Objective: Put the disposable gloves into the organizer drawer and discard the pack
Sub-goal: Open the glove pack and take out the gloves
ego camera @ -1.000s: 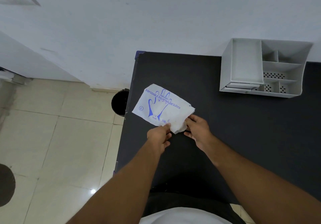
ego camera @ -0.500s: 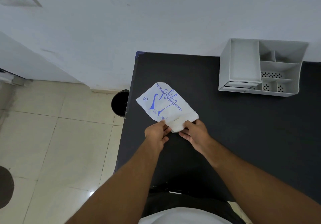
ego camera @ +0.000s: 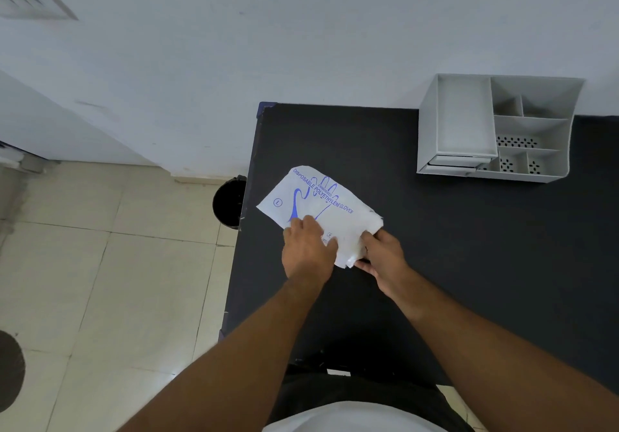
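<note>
Left hand (ego camera: 306,250) lies palm-down on the near left part of the glove pack (ego camera: 321,210), fingers spread flat and pressing it to the counter (ego camera: 469,264) rather than pinching it. Out past that hand's knuckles and off the counter's left edge, a small black bin (ego camera: 229,202) stands on the tiled floor (ego camera: 100,264), close enough for discarding the pack.

Between the two hands the pack rests flat, a thin white plastic sleeve printed in blue with a hand outline and the words "disposable polyethylene gloves". It looks very light, limp and slick; it will likely buckle and slide unless one hand pins it. The gloves inside are probably a soft, slippery stack that comes out in a clump, so the best hold is a pinch at the open, crumpled end while the printed body is held down.

Right hand (ego camera: 382,254) is closed on that crumpled near right corner of the pack, thumb and fingers gripping the film; whether it has gloves or only the wrapper I cannot tell.

Well beyond the right hand, up and to its right against the wall, sits the grey organizer (ego camera: 432,136), its drawer (ego camera: 452,163) apparently shut at the front.
</note>
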